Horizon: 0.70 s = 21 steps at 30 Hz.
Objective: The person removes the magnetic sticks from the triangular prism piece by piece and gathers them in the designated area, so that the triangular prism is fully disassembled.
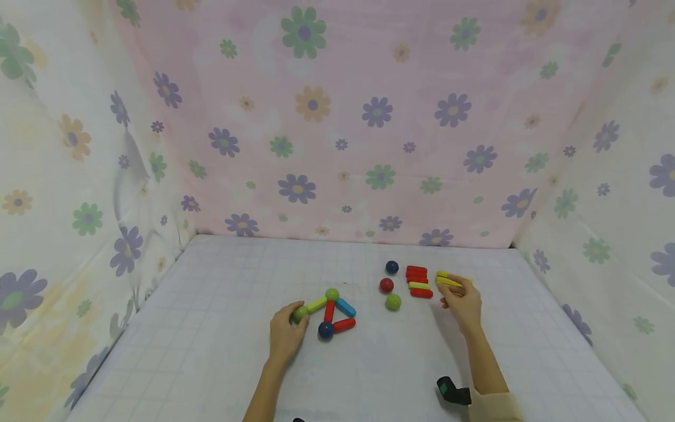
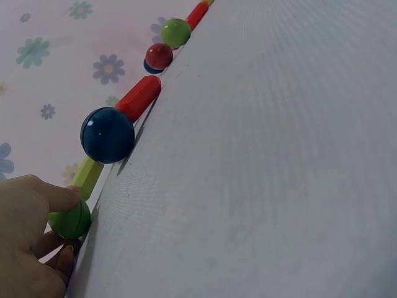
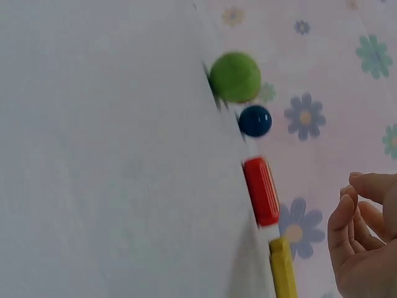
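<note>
My left hand [image 1: 286, 334] grips a green ball [image 1: 300, 313] at the left end of a joined frame of balls and sticks. From that ball a yellow-green stick [image 1: 317, 304] leads to a second green ball [image 1: 331, 294]. A blue stick [image 1: 345, 308] and a red stick [image 1: 329, 311] branch off there. The red one meets a dark blue ball [image 1: 326, 330], which carries another red stick [image 1: 345, 325]. Over the yellow sticks [image 1: 447, 282] at the right is my right hand [image 1: 463, 305]. Its fingers [image 3: 343, 223] are loosely curled, with nothing visible between them.
Between the frame and my right hand lie a loose dark blue ball [image 1: 392, 267], a red ball [image 1: 387, 285] and a green ball [image 1: 393, 302]. Beside them is a row of red sticks [image 1: 417, 274] with one yellow-green stick [image 1: 419, 286]. Flowered cloth [image 1: 348, 129] encloses the white table [image 1: 211, 351].
</note>
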### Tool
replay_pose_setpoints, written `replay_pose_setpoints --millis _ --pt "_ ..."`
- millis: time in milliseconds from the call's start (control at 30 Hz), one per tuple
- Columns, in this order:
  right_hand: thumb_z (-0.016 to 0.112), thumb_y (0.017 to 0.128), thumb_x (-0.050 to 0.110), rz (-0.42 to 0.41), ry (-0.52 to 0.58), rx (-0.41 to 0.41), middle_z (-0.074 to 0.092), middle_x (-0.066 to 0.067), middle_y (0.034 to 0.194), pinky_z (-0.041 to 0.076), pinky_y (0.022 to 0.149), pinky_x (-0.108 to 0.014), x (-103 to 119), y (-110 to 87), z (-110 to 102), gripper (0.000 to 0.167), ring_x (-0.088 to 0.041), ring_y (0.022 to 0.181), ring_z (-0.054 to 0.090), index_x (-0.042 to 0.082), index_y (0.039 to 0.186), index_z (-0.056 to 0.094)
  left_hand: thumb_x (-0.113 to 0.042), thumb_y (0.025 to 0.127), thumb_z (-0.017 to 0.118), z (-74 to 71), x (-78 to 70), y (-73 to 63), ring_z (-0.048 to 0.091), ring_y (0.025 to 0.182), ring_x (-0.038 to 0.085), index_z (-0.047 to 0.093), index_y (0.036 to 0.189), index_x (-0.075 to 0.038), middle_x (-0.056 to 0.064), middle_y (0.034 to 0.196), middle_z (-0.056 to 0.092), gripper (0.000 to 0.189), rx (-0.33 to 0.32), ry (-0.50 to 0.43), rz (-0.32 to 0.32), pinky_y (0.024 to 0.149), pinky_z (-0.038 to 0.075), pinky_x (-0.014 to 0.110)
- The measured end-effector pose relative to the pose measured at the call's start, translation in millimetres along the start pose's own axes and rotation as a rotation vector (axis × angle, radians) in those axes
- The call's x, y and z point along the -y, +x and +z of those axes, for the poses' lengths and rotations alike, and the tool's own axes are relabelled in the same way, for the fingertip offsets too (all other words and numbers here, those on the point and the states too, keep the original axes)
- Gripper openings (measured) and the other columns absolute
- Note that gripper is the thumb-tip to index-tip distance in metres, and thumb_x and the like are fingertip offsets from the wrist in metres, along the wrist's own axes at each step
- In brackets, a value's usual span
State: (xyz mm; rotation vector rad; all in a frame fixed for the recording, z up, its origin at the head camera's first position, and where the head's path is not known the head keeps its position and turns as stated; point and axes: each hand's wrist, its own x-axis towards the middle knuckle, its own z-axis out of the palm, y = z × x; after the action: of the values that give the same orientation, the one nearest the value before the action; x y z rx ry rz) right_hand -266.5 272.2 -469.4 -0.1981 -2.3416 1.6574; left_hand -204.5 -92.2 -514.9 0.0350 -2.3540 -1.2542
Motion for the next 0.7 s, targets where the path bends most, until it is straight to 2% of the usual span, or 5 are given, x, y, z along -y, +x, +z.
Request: replay_pose_setpoints --millis 167,300,467,567,700 --pt "0.066 0.087 0.01 -0.07 0.083 0.183 0.062 -0.017 0.085 0.051 0.054 -0.022 23.7 -19.2 39.5 0.039 -0.016 0.055 0.057 -0.006 0.121 0.054 0.002 0.075 0.072 -0.1 0.2 0.1 0.061 0.097 0.033 0.066 0.106 0.003 0.017 0.104 0.067 0.032 -0.005 -0.003 0.001 0.083 0.049 0.045" --pt "0.067 0.086 0.009 -0.127 0.118 0.345 0.062 -0.02 0.085 0.051 0.054 -0.023 43.6 -36.2 68.4 0.036 -0.029 0.058 0.059 -0.005 0.118 0.056 0.002 0.075 0.072 -0.1 -0.2 1.0 0.061 0.096 0.032 0.066 0.107 0.002 0.017 0.104 0.067 0.032 -0.001 0.002 0.011 0.082 0.049 0.045" --pt "0.065 0.087 0.005 -0.165 0.076 0.553 0.063 -0.021 0.09 0.053 0.057 -0.027 75.1 -64.3 95.9 0.038 -0.044 0.067 0.059 -0.004 0.122 0.054 0.002 0.075 0.072 0.1 0.0 1.2 0.061 0.096 0.032 0.066 0.107 0.002 0.017 0.104 0.067 0.032 -0.001 0.0 0.009 0.082 0.048 0.045" --pt "0.063 0.087 0.001 -0.215 0.036 0.685 0.061 -0.024 0.091 0.054 0.058 -0.029 83.2 -77.5 109.4 0.041 -0.045 0.068 0.059 -0.009 0.124 0.05 0.002 0.075 0.072 0.1 -0.3 1.0 0.061 0.096 0.033 0.066 0.106 0.002 0.017 0.103 0.067 0.032 -0.005 -0.007 0.012 0.083 0.048 0.046" --pt "0.063 0.086 0.001 -0.315 -0.001 0.825 0.062 -0.023 0.086 0.052 0.056 -0.024 73.1 -84.1 128.8 0.04 -0.037 0.064 0.061 -0.013 0.121 0.05 0.002 0.075 0.072 0.0 -0.7 0.5 0.06 0.097 0.034 0.066 0.106 0.003 0.018 0.104 0.067 0.031 -0.006 -0.011 0.012 0.084 0.048 0.047"
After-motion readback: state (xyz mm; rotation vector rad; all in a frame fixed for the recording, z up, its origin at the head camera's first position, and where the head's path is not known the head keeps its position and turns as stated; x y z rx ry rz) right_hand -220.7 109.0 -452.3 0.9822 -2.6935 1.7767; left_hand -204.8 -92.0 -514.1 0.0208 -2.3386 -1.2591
